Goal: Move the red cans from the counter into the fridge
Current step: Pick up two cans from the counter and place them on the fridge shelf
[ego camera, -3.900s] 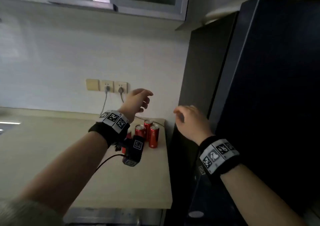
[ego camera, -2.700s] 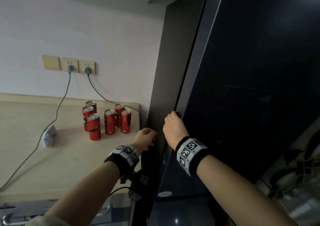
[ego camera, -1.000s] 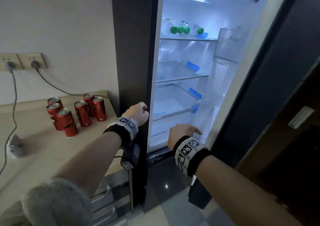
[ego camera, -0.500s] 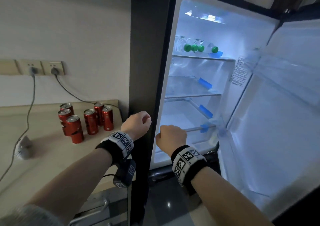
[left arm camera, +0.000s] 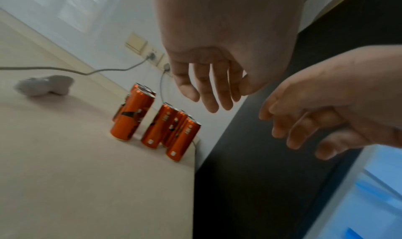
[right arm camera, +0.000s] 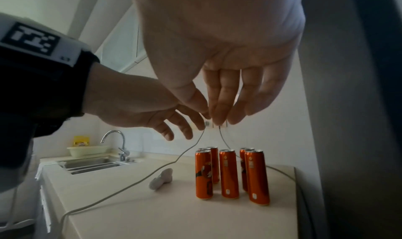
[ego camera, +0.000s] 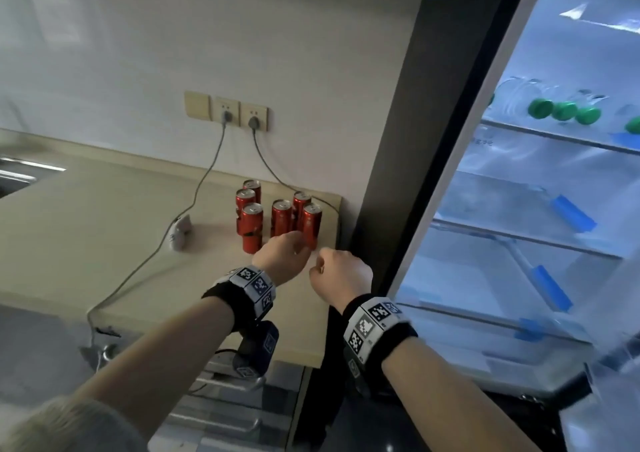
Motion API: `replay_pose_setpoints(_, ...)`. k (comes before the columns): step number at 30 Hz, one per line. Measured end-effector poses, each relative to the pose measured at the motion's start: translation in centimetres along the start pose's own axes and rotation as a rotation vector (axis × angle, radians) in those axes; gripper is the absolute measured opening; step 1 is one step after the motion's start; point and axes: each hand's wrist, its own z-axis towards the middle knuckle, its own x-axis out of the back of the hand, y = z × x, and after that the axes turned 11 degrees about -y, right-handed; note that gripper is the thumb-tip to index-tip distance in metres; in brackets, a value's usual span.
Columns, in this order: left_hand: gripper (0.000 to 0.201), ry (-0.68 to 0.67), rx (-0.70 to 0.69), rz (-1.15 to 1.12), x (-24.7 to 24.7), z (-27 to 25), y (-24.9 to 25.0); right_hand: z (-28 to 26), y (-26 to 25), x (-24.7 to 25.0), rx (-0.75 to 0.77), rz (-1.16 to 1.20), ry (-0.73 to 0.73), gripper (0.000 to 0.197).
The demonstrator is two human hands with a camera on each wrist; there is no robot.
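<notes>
Several tall red cans (ego camera: 281,216) stand upright in a cluster at the far right corner of the beige counter (ego camera: 104,229), beside the dark fridge side wall. They show again as the cans (left arm camera: 156,127) and the cans (right arm camera: 230,172) in the wrist views. My left hand (ego camera: 282,255) hovers just in front of the nearest can, fingers relaxed and holding nothing. My right hand (ego camera: 341,271) hangs beside it, fingers loosely extended, also empty. The fridge (ego camera: 519,209) stands open and lit on the right, with bare glass shelves.
Two grey cables (ego camera: 204,188) run from wall sockets (ego camera: 239,113) across the counter, one to a small white device (ego camera: 178,233) left of the cans. Green-capped bottles (ego camera: 561,110) lie on the fridge's top shelf. A sink (right arm camera: 91,164) lies far left.
The fridge door was pulled open and let go. Both hands have since swung left from the fridge's edge to the cans on the counter, and their fingers have uncurled.
</notes>
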Motion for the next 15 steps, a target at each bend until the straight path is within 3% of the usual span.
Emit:
replay_pose_setpoints(6,0.032,0.038,0.158,-0.089,1.2,2.2,-5.1,5.4,-0.8,-2.7,0.012,0.147,-0.118,0.028)
replay_pose_setpoints(10,0.058,0.085,0.262,-0.094,2.7,5.5,-8.3,10.3,-1.3,-4.7,0.000,0.205,-0.133,0.030)
replay_pose_setpoints(15,0.076,0.079,0.410,-0.112,4.8,11.3,-12.0,19.1,-1.6,-6.5,-0.134,0.339,-0.202,0.052)
